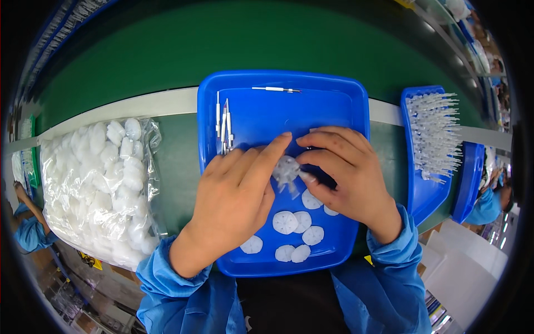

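Both my hands meet over a blue tray (282, 80). Between them is a small clear plastic piece (287, 170) with thin prongs, smeared by motion. My left hand (233, 189) is curled against its left side, index finger stretched above it; its other fingertips are hidden. My right hand (347, 175) pinches the piece's right side between thumb and fingers. Below the hands, several white round discs (285, 222) lie in the tray, some overlapping. Slim white-and-metal rods (223, 125) stand in line along the tray's left wall, and another rod (275, 89) lies near its far wall.
Left of the tray lies a clear bag (94, 189) full of white rounded pieces. To the right, a blue bin (423, 197) carries many upright clear pronged parts (434, 133). A green work surface (267, 33) stretches behind. Other people's blue sleeves (484, 209) show at both sides.
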### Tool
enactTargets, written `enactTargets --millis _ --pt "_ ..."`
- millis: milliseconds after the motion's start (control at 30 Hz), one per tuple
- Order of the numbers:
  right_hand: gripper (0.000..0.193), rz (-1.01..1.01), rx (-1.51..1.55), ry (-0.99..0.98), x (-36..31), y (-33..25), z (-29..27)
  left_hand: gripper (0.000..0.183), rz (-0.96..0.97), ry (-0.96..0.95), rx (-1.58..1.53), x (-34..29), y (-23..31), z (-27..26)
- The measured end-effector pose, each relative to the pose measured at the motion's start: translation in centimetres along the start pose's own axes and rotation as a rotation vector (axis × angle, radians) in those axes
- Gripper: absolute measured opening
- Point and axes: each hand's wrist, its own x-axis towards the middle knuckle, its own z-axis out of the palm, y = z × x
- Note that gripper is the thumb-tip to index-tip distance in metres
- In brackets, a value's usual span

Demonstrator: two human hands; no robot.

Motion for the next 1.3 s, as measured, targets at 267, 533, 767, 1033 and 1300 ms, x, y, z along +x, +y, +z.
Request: enactTargets --millis 267,533,767,1033,1300 --pt "0.029 -0.021 0.112 -0.029 -0.2 0.3 -0.4 0.034 0.01 0.044 0.0 0.3 0.2 -0.8" --pt "0.026 -0.07 0.078 -0.05 0.1 0.0 0.1 0.021 0.037 0.015 0.034 0.2 -0.2 -0.2" --pt "0.018 -0.137 -0.047 -0.034 -0.2 -0.4 0.6 0.015 0.075 0.045 0.103 0.0 -0.1 0.0" --pt "0.015 -0.099 -0.064 0.005 -0.8 -0.8 0.3 0.014 0.083 0.059 0.123 0.2 0.2 0.2" --pt "0.014 -0.046 -0.002 0.158 -2.9 -0.8 0.6 0.019 0.085 0.136 0.258 -0.9 1.8 -0.3"
